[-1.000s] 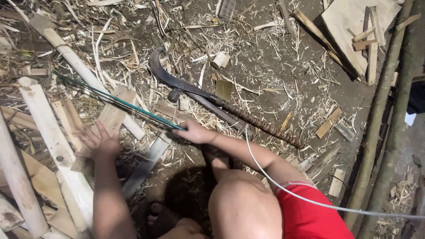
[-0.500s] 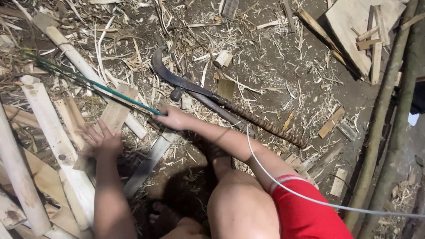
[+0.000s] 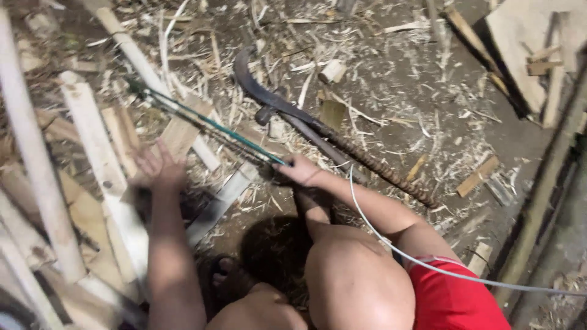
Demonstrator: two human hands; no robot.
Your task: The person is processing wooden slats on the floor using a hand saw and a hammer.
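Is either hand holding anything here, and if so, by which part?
The right hand has its grip on the near end of a thin green-edged saw blade. The left hand holds nothing; it rests open on pale wood pieces.

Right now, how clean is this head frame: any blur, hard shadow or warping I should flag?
Head view: the left hand is smeared by motion blur, and the pale wood pieces at the left edge are soft. The right hand on the thin green-edged saw is sharper. A dark shadow pools on the ground between the knees. The straight pole at right bows slightly, hinting at wide-angle distortion.
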